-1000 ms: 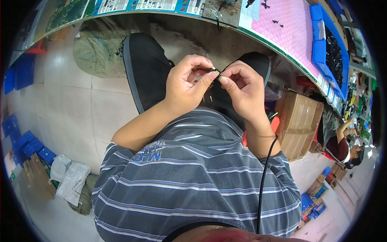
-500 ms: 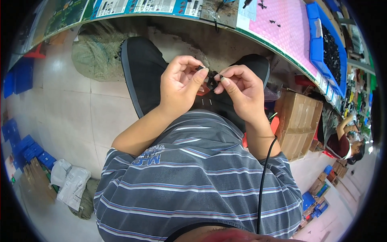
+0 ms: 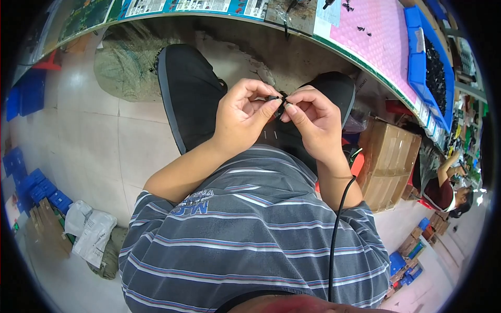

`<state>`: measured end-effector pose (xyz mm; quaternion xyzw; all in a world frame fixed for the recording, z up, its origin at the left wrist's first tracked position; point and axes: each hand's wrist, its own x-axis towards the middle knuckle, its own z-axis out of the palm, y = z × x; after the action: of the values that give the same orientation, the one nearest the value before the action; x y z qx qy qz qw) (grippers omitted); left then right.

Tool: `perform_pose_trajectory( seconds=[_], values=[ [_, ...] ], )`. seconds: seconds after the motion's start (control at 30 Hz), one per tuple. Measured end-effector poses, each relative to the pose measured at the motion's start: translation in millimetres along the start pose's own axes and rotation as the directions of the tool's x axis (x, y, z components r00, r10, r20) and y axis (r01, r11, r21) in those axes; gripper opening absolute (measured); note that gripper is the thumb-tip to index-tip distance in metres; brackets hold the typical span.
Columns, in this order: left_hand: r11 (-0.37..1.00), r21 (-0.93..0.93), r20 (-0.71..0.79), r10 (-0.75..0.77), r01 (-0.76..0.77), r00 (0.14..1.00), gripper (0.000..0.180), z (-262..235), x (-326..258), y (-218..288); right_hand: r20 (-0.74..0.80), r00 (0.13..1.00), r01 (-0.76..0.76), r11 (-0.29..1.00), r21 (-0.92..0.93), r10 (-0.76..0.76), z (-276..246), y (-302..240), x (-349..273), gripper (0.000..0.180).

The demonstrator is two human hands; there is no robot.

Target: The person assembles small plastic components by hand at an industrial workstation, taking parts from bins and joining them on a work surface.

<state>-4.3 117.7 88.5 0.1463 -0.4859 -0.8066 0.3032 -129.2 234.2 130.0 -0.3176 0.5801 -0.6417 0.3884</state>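
Observation:
Above my lap, my left hand (image 3: 242, 112) and my right hand (image 3: 315, 120) meet fingertip to fingertip. Between them is a small black part (image 3: 282, 103), mostly covered by the fingers, so its exact kind does not show. My left thumb and forefinger pinch a dark piece at its left side. The right thumb and forefinger close on its right side. Whether it is one part or two joined pieces, I cannot tell.
A bench with a pink mat (image 3: 365, 44) runs along the far side, with small black parts (image 3: 361, 28) on it. A blue bin (image 3: 416, 57) holds many black pieces. A cardboard box (image 3: 389, 161) stands at right. A black cable (image 3: 337, 229) crosses my right arm. Another person (image 3: 441, 190) sits far right.
My left hand has moved right and slightly down, bringing its fingertips against those of the right hand. The black part is now more hidden between the fingers.

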Motion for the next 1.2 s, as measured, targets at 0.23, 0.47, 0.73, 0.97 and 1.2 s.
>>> perform_pose_trajectory(
  seconds=[0.23, 0.47, 0.73, 0.97, 1.2],
  values=[
    [0.996, -0.081, -0.056, 0.030, -0.034, 0.998, 0.021, 4, 5, 3, -0.113, 0.993, 0.033, 0.996, -0.087, -0.043, -1, -3, -5, 0.010],
    [0.995, -0.092, -0.031, 0.024, -0.026, 0.999, 0.022, 11, 1, 2, -0.095, 0.993, 0.057, 0.980, -0.190, -0.076, -3, -2, -6, 0.008],
    [0.995, -0.031, -0.018, 0.092, -0.093, 0.996, 0.023, 13, 1, 1, -0.141, 0.985, 0.052, 0.954, -0.296, -0.097, -2, -3, -6, 0.007],
    [0.996, -0.041, -0.018, 0.078, -0.078, 0.997, 0.023, 13, -3, -2, -0.120, 0.983, 0.092, 0.934, -0.346, -0.142, -4, 3, -6, 0.006],
    [0.996, -0.036, -0.022, 0.086, -0.087, 0.996, 0.023, 13, -4, -3, -0.125, 0.978, 0.116, 0.938, -0.328, -0.165, -3, 6, -5, 0.005]
  ],
)
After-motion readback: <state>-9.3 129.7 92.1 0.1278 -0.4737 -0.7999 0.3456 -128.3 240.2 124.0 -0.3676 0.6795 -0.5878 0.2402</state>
